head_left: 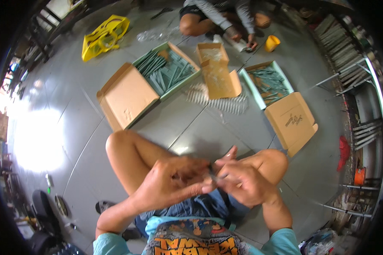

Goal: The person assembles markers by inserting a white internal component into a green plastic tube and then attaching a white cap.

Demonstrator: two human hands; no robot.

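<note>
A bare left hand (170, 178) and a bare right hand (247, 183) meet above blue fabric shorts (200, 207), both pinching a small dark piece (212, 171) between them; neither hand is clearly nearer, and blur hides its long axis. Beyond, rightward, sits an open brown cardboard box (291, 134).

Yellow bag (104, 39) on grey floor tiles (87, 108), yellow-orange cup (272, 43), red item (343, 152) at right, possibly cloth
</note>
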